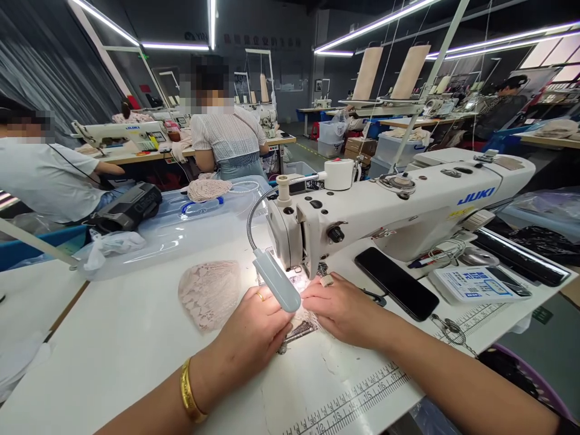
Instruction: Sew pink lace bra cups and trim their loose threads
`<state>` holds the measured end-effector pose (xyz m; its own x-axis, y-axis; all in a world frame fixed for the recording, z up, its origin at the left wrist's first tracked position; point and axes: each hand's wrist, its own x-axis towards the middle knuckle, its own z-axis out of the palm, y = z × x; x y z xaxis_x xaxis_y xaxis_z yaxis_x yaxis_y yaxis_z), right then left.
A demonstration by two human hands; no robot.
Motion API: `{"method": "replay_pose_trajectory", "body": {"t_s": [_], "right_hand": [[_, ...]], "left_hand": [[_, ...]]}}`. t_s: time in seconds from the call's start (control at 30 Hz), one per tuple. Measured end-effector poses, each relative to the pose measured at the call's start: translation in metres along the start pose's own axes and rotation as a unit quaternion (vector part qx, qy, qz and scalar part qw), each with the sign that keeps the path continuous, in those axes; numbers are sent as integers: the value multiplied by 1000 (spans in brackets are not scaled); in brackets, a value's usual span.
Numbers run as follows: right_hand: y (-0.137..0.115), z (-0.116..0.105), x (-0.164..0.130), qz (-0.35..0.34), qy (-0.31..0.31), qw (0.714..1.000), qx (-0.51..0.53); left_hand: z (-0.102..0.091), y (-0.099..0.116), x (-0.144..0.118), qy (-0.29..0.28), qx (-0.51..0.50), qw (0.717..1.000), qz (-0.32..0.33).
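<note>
A white JUKI sewing machine stands over the table, its needle area lit and partly covered by a grey gooseneck lamp head. Beneath it lies a piece of beige lace. My left hand, with a gold ring and bangle, has its fingers curled down on the lace's left side; the lamp hides some of them. From the right, my right hand pinches the lace close to the presser foot. Another beige lace piece, rounded in outline, lies flat left of my left hand.
A black phone and a white-and-blue box lie right of my right forearm. Ruler markings run along the front edge. A clear plastic bin borders the table's far left. Several people sit at other machines beyond.
</note>
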<state>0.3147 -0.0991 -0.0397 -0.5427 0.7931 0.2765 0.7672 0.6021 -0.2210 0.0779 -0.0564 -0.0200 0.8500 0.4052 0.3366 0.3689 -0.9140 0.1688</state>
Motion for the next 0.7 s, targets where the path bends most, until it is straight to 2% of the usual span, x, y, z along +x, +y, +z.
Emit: {"method": "replay_pose_trajectory", "body": {"t_s": [0.3,0.57,0.7], "right_hand": [[3,1,2,3,1,1000,-3],[4,3,5,25,14,1000,-2],[2,0,4,9,12,1000,3]], "left_hand": [[-3,1,4,-1,29,999,-17],[-6,-1,5,-49,36,997,-54],[-4,-2,4,-11,36,999,-32]]}}
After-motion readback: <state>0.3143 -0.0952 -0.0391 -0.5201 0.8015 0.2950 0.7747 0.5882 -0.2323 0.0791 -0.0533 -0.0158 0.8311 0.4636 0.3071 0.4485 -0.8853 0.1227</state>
